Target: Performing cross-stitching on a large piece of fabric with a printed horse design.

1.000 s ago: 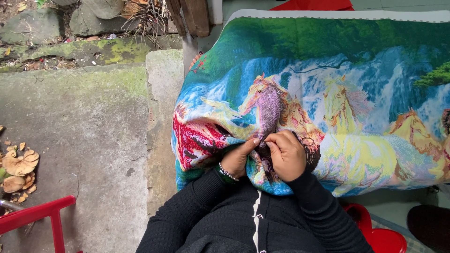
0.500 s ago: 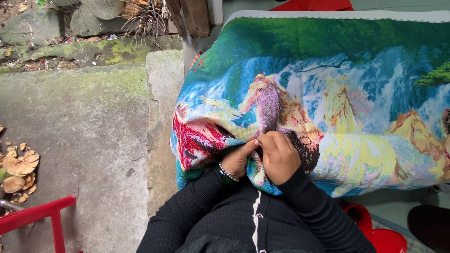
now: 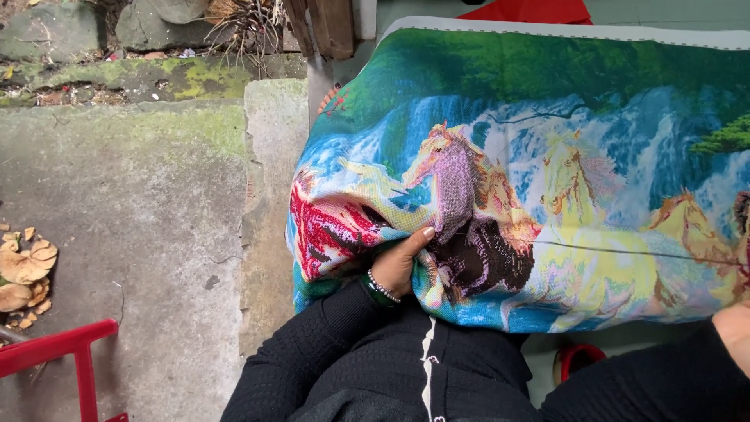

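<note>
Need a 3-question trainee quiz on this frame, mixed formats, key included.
1. True or false: the left hand rests on the embroidered cloth.
2. Which hand has its thumb on the stitched purple horse? A) left B) right
3. Fill in: the taut thread runs toward the ____ hand at the frame edge.

Key: 1 true; 2 A; 3 right. The right hand is mostly cut off, so its grip cannot be told.
</note>
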